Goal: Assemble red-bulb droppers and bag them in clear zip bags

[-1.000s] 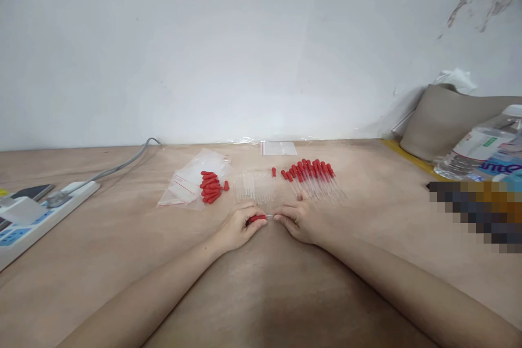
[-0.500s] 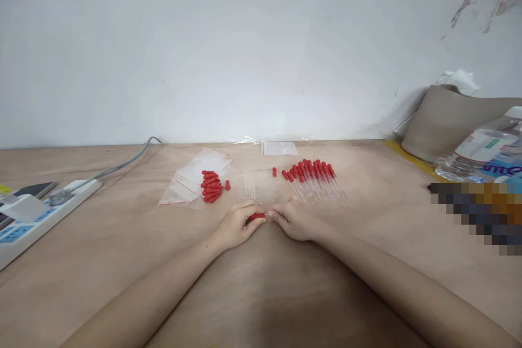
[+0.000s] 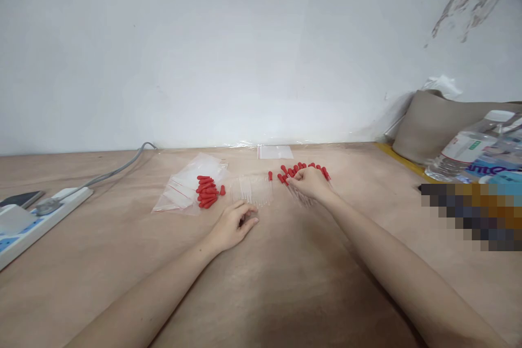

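Observation:
My right hand reaches over the row of glass droppers with red rubber bulbs, its thumb and fingers pinched on a dropper. It hides much of the row. Below the loose glass tubes, my left hand rests on its side on the table, fingers curled but apart from the thumb, with nothing in it. One dropper with a red bulb lies at the right end of these tubes. Left of them are a pile of loose red bulbs and a single bulb.
Clear zip bags lie beside the bulb pile, and another bag is by the wall. At the left are a power strip with a grey cable and a phone. A water bottle and a grey-brown container stand at the right.
My hands have parted from the red bulb and glass tube held between them. The right hand has moved right and away to the dropper row; the left has let go and stayed put.

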Motion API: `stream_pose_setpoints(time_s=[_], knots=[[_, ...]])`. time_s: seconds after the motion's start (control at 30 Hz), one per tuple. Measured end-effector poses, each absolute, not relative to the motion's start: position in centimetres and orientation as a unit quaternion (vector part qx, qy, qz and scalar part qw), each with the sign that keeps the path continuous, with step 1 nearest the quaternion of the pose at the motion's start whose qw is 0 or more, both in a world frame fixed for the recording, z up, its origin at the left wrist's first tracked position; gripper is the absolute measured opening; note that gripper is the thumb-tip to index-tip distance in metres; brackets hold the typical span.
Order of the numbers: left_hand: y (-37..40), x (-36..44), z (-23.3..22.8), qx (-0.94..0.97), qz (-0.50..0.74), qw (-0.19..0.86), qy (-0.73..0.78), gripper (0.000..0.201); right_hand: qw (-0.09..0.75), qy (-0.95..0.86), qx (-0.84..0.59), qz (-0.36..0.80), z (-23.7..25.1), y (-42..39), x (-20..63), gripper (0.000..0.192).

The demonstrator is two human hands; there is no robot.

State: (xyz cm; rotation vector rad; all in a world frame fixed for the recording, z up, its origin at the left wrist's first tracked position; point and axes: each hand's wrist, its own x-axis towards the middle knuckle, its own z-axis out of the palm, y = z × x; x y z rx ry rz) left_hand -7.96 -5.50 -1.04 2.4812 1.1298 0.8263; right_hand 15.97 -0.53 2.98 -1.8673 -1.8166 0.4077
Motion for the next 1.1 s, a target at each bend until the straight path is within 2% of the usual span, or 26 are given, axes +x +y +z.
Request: stream_pose_setpoints(time_s=[0.27,0.67,1.1], knots=[[-5.5,-8.2,-1.1,0.865,0.287,0.156,0.382,0.012,0.17,-0.641,-0.747,0.054,0.9,0.8,15.0,0.033],[-5.4,-8.1,-1.2,0.864,0.281,0.158,0.386,0.012,0.126,-0.672,-0.728,0.047,1.0,1.1,10.0,0.034],[-5.5,-8.0,-1.2,0.864,0.289,0.165,0.379,0.012,0.134,-0.683,-0.718,-0.001,1.5,0.9,10.9,0.035]])
